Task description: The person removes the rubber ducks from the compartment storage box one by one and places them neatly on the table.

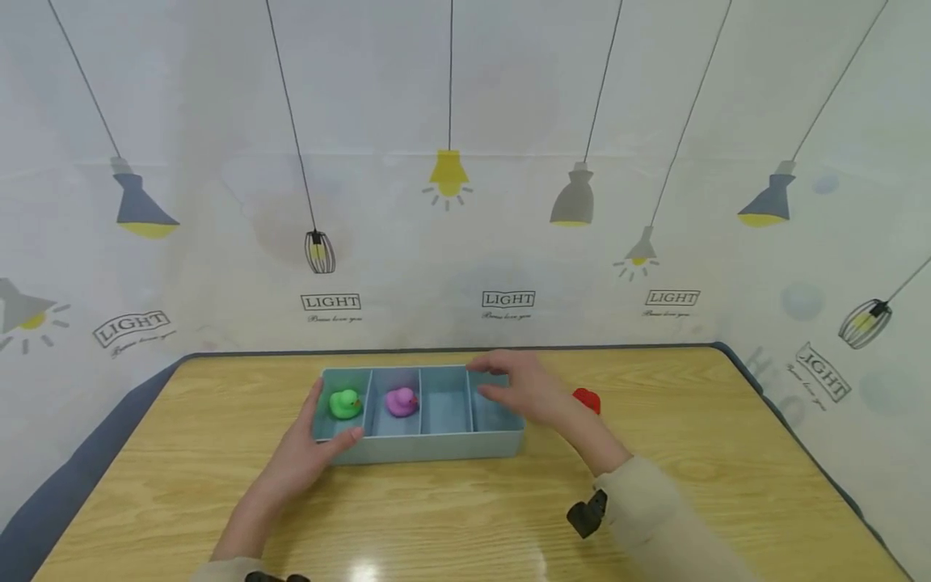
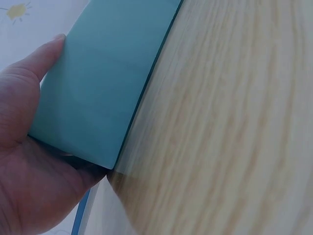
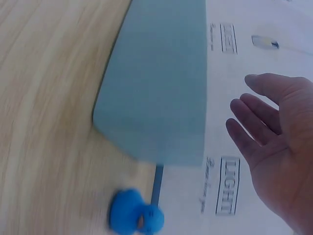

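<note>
A pale blue divided box (image 1: pixel 425 447) lies lengthwise on the table. A green toy duck (image 1: pixel 345 404) sits in its leftmost compartment, and a purple duck (image 1: pixel 402 402) in the one beside it. My left hand (image 1: pixel 301 453) grips the left end, with the thumb over the front rim, as the left wrist view also shows. Above the rightmost compartment hovers my right hand (image 1: pixel 527 388), fingers apart and holding nothing. A blue duck (image 3: pixel 131 211) stands on the table off the box's right end, visible only in the right wrist view. Partly behind the right forearm is a red duck (image 1: pixel 586 399).
The wooden table (image 1: pixel 691 453) has a dark edge. A white backdrop (image 1: pixel 393 202) printed with lamps rises behind it and at the sides. Thin dividers (image 1: pixel 421 400) part the box's compartments.
</note>
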Motion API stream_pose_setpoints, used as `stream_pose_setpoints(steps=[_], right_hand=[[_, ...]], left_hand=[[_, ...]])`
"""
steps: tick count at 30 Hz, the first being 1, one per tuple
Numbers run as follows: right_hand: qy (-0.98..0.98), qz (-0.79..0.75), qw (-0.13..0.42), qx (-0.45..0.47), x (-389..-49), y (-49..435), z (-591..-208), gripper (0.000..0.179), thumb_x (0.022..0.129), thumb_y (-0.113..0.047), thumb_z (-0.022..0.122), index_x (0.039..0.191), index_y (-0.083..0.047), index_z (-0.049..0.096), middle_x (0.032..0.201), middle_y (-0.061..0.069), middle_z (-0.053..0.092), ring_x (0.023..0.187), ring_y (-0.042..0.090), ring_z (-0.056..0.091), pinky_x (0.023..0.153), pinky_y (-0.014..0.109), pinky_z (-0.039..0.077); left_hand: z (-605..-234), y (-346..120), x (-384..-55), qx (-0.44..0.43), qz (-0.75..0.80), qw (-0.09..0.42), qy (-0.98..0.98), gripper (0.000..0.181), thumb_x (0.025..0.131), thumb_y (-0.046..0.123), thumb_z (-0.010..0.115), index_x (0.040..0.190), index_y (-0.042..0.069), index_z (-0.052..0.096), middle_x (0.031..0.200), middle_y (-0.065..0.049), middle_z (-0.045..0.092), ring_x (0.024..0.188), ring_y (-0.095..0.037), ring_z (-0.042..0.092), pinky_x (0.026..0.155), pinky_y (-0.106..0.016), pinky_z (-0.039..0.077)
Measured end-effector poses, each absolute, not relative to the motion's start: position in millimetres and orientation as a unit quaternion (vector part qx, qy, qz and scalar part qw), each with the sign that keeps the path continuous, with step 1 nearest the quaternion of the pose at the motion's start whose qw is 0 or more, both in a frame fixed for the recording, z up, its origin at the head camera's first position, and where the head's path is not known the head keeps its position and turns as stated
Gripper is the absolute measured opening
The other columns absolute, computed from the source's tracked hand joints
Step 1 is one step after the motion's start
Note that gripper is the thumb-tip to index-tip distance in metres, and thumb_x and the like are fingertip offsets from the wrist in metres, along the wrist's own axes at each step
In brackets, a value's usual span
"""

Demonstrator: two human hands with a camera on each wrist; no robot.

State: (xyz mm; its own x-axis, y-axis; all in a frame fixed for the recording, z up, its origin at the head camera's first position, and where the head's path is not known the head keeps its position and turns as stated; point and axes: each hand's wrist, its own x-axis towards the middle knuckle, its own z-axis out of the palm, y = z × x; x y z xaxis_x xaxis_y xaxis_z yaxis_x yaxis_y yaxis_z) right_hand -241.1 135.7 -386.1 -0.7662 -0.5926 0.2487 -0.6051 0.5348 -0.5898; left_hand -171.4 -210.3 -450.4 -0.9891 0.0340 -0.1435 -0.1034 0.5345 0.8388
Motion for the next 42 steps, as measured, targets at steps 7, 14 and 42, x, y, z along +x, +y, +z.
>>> stream_pose_setpoints(steps=[7, 14, 42], right_hand=[[-0.857, 0.341, 0.000, 0.385, -242.4, 87.9, -393.6, 0.036, 0.093, -0.005, 0.074, 0.128, 0.002, 0.068, 0.128, 0.013, 0.070, 0.120, 0.030, 0.065, 0.102, 0.041, 0.052], [-0.854, 0.318, -0.019, 0.411, -243.8, 48.2, -402.0, 0.036, 0.092, -0.003, 0.076, 0.127, -0.003, 0.069, 0.128, 0.009, 0.070, 0.123, 0.026, 0.062, 0.106, 0.039, 0.049], [-0.891, 0.184, -0.012, 0.416, -257.5, 16.1, -414.8, 0.031, 0.095, -0.005, 0.070, 0.126, -0.006, 0.071, 0.123, 0.005, 0.072, 0.116, 0.021, 0.066, 0.102, 0.033, 0.051]], left_hand=[[-451.3, -211.3, -171.7, -0.021, 0.482, 0.070, 0.873, 0.113, 0.094, 0.050, 0.072, 0.165, 0.020, -0.010, 0.167, -0.029, 0.007, 0.151, -0.051, 0.009, 0.119, -0.065, 0.013], [-453.2, -212.4, -172.6, -0.022, 0.480, 0.072, 0.874, 0.113, 0.093, 0.053, 0.072, 0.165, 0.022, -0.010, 0.167, -0.029, 0.008, 0.151, -0.051, 0.010, 0.119, -0.066, 0.014], [-448.3, -212.1, -170.1, -0.021, 0.482, 0.076, 0.873, 0.114, 0.093, 0.057, 0.070, 0.165, 0.020, -0.009, 0.167, -0.028, 0.007, 0.152, -0.050, 0.009, 0.119, -0.067, 0.013]])
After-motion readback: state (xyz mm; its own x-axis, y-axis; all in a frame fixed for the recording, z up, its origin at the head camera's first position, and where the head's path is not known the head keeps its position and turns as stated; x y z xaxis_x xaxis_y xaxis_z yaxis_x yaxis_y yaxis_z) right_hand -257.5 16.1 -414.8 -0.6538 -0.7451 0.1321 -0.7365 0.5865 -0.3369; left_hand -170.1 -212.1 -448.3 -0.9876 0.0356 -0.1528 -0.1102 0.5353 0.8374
